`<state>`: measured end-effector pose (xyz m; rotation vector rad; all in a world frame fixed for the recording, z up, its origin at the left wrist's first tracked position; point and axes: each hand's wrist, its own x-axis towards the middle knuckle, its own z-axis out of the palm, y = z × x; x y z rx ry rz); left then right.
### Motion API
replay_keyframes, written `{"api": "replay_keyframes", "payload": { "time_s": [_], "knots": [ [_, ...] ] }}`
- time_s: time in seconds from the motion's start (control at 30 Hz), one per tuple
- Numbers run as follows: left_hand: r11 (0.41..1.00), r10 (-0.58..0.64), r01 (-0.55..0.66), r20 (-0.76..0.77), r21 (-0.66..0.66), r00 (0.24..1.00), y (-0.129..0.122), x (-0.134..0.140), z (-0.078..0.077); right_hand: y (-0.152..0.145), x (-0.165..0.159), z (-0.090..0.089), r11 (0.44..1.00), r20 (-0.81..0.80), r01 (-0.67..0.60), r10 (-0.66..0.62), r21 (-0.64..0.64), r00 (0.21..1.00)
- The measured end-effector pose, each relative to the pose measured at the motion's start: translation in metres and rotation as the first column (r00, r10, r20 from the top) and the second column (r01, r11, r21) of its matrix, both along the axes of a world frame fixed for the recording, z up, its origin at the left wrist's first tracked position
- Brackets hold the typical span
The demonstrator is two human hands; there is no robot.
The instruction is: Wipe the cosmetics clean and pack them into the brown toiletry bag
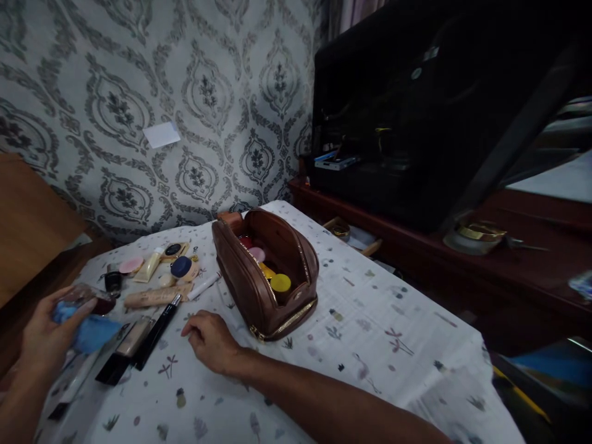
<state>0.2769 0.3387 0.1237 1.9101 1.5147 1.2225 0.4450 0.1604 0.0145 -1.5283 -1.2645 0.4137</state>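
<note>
In the head view my left hand (46, 330) is closed around a blue and clear object (92, 333) with a dark red part beside it; its kind is unclear. My right hand (210, 341) rests on the cloth with curled fingers, nothing visible in them. Beyond it stands an unzipped brown makeup bag (245, 277). Inside the bag are a yellow round-topped item (280, 283) and pink and red pieces. Between my hands lie a black tube (157, 333) with a silver tip and a foundation bottle (135, 336) with a black cap. A white brush-like stick (78, 379) lies below my left hand.
Several cosmetics lie behind the hands: a beige tube (148, 265), a navy-topped item (180, 266), a pink disc (131, 265) and a long beige packet (157, 296). A patterned white cloth (365, 333) covers the table. A dark television (416, 123) and a reddish-brown cabinet (518, 265) stand at right.
</note>
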Motion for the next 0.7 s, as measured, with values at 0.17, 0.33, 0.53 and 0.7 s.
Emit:
{"api": "replay_keyframes", "payload": {
  "time_s": [0.17, 0.33, 0.53, 0.7],
  "knots": [
    [0.98, -0.105, 0.13, 0.17, -0.148, 0.98, -0.024, 0.019, -0.002, 0.001, 0.001, -0.002, 1.0, -0.001, 0.001, -0.001, 0.03, 1.0],
    [0.926, -0.2, 0.31, 0.418, -0.214, 0.886, -0.021, 0.034, -0.019, 0.002, 0.002, -0.003, 0.999, -0.022, -0.024, 0.025, 0.026, 0.999],
    [0.864, -0.316, 0.409, 0.317, -0.292, 0.894, -0.024, 0.042, -0.032, 0.003, 0.003, -0.003, 0.997, -0.044, -0.057, 0.06, 0.052, 0.997],
    [0.826, -0.471, 0.486, 0.124, -0.285, 0.873, -0.047, 0.051, -0.039, -0.003, -0.001, 0.002, 0.995, -0.109, -0.067, 0.075, 0.08, 0.991]
  ]
}}
